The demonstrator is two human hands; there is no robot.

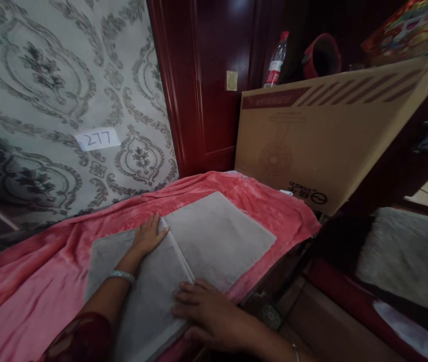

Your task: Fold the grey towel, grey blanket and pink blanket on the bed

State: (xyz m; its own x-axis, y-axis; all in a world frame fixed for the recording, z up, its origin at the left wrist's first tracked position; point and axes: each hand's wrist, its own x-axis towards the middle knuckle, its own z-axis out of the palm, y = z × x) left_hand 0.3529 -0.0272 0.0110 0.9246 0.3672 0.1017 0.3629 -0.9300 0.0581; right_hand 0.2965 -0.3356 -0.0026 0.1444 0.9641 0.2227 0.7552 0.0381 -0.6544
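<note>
On the pink blanket (66, 251), a grey cloth (217, 236) lies spread flat, a raised seam (178, 250) dividing its two panels. The left hand (148, 235) rests palm down near the seam's far end, fingers extended forward and thumb angled out toward the seam, its forearm reaching in from the lower left with a bracelet at the wrist. The right hand (208, 311) is placed palm down at the near end, forearm entering from the lower right, fingers outstretched leftward and unclenched.
</note>
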